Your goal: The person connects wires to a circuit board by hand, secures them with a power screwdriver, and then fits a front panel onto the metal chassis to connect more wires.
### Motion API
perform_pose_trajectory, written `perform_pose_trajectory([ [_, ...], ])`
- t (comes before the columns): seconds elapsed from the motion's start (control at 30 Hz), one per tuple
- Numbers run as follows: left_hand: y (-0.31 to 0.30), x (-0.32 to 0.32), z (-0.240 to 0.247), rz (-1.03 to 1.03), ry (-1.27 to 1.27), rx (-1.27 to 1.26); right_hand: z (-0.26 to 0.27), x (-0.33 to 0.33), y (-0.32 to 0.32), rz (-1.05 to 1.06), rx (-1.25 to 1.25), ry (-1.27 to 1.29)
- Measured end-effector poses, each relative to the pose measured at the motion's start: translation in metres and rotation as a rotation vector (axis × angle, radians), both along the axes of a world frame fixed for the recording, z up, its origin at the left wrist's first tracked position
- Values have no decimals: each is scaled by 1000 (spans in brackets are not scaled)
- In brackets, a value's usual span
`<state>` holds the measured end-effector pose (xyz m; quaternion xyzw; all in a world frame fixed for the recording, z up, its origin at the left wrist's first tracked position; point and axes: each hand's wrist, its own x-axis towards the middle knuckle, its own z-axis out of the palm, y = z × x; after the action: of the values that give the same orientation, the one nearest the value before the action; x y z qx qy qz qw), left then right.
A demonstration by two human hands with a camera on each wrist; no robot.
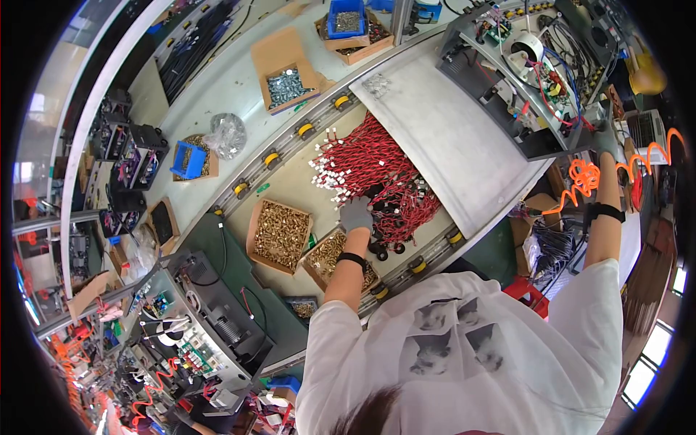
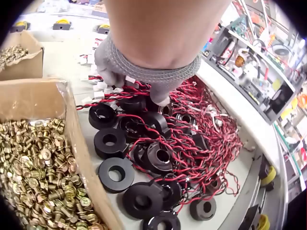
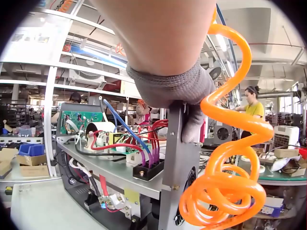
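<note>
In a grey knit glove, my left hand (image 1: 357,214) reaches down into a pile of black rings (image 2: 115,174) with twisted red-and-black wires (image 2: 206,129). Its thumb (image 2: 162,93) is at a ring and its other fingers are bent down by white connectors (image 2: 98,91); I cannot tell whether it holds one. Off to the right, my gloved right hand (image 3: 175,91) grips the top of an upright dark grey panel (image 3: 178,158) on a machine chassis (image 1: 507,87), thumb down one face. Circuit boards and coloured cables fill this open chassis.
Boxes of brass-coloured screws (image 1: 279,235) stand left of the wires. A pale metal sheet (image 1: 449,123) lies between pile and chassis. An orange coiled hose (image 3: 240,120) hangs beside my right hand. Another open chassis (image 1: 196,333) sits lower left. Rollers (image 1: 272,159) line the bench.
</note>
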<state>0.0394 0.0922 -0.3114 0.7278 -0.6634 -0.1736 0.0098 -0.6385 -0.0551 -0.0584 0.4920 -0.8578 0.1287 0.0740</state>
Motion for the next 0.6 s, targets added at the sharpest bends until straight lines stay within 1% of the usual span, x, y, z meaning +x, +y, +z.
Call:
perform_pose_trajectory([
  [0.03, 0, 4, 1, -82, -47, 42, -1, -3, -2, 1, -9, -8],
  [0.1, 0, 12, 5, -112, -97, 7, -2, -4, -1, -13, -10, -8],
  [0.17, 2, 22, 16, -14, -29, -55, -1, 5, 2, 34, -30, 21],
  [0.23, 7, 31, 38, -8, -50, -62, 2, 20, 8, 10, -38, -1],
  [0.27, 10, 33, 61, 13, -72, -8, 4, 27, 11, -11, -43, -19],
  [0.3, 13, 36, 74, 31, -92, 42, 8, 44, 16, -5, -63, -12],
  [0.33, 23, 39, 72, 104, -3, -169, 15, 59, 21, -3, -87, 0],
  [0.37, 30, 51, 52, 106, 77, -350, 12, 60, 22, -9, -64, 23],
  [0.4, 29, 57, 46, 100, 168, -535, 22, 82, 25, -59, -75, 20],
  [0.43, 34, 59, 40, 190, 165, -640, 32, 106, 35, -67, -119, 30],
  [0.47, 41, 60, 51, 374, 257, -583, 46, 127, 41, -93, -25, -31],
  [0.5, 47, 65, 45, 459, 277, -679, 44, 133, 43, -74, -75, -39],
  [0.53, 53, 67, 51, 655, 369, -614, 44, 137, 43, -86, -53, -81],
  [0.57, 57, 64, 71, 804, 428, -662, 47, 148, 46, -98, -73, -42],
  [0.6, 61, 62, 89, 957, 484, -706, 51, 160, 48, -101, -105, -69],
])
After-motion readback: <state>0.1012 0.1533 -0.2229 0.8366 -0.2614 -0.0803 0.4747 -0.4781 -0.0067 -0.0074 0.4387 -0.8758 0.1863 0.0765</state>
